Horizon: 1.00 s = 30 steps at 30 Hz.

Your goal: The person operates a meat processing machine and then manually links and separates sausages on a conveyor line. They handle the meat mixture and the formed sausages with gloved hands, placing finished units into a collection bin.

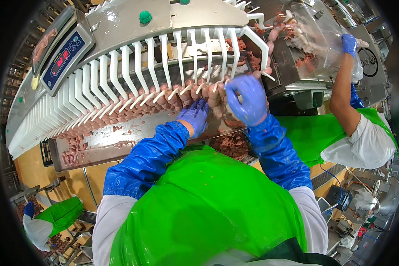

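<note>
Links of raw sausage hang in a row from the white hooks of a rail. My left hand, in a blue-purple glove, rests against the lower links near the row's right end, its fingers stretched out. At the row's right end is my right hand, gloved alike and slightly blurred. Its fingers are curled in, beside the last hanging links; what they hold, if anything, is hidden. Beneath the row runs a metal tray with meat scraps in it.
A digital scale stands at the far left. Ground meat lies in a container just below my hands. To the right, a co-worker's gloved hand touches a clear cover over a sausage machine. Another person in a green apron works at lower left.
</note>
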{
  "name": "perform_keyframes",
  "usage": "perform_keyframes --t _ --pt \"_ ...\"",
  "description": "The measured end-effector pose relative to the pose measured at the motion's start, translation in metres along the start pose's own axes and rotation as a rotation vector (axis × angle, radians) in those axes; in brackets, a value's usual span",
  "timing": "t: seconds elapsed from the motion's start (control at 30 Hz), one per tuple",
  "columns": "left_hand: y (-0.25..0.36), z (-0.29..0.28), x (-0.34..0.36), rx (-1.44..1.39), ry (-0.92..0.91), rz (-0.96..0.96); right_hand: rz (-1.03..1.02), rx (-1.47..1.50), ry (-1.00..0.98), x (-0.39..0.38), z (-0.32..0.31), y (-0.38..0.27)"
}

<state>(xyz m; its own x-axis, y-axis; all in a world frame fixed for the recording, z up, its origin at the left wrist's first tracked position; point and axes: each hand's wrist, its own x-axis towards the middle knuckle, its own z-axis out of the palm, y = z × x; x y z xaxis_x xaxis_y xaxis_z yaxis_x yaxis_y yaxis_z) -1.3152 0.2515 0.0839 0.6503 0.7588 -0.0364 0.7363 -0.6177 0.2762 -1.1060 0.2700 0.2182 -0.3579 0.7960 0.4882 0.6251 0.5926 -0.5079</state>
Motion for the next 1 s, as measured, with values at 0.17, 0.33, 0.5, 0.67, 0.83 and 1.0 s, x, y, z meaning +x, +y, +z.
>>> perform_keyframes --t 0.17,0.33,0.5,0.67,0.83,1.0 --pt "-0.010 -0.013 -0.042 -0.275 -0.289 0.024 0.434 0.588 -0.118 -0.095 0.093 0.060" --pt "-0.037 0.001 -0.090 -0.360 -0.325 -0.091 0.678 0.849 0.132 -0.096 0.181 0.158" --pt "-0.036 -0.011 -0.099 -0.546 -0.325 -0.129 0.791 0.873 -0.271 -0.078 0.207 0.211" --pt "-0.012 -0.015 -0.069 -0.764 -0.210 -0.042 0.317 0.056 -0.444 -0.166 0.222 0.201" --pt "0.018 -0.010 -0.029 -0.868 -0.196 0.077 0.282 0.002 -0.127 -0.106 0.212 0.172" --pt "0.041 -0.024 -0.007 -0.955 -0.259 0.171 0.422 0.144 -0.435 -0.070 0.196 0.175"
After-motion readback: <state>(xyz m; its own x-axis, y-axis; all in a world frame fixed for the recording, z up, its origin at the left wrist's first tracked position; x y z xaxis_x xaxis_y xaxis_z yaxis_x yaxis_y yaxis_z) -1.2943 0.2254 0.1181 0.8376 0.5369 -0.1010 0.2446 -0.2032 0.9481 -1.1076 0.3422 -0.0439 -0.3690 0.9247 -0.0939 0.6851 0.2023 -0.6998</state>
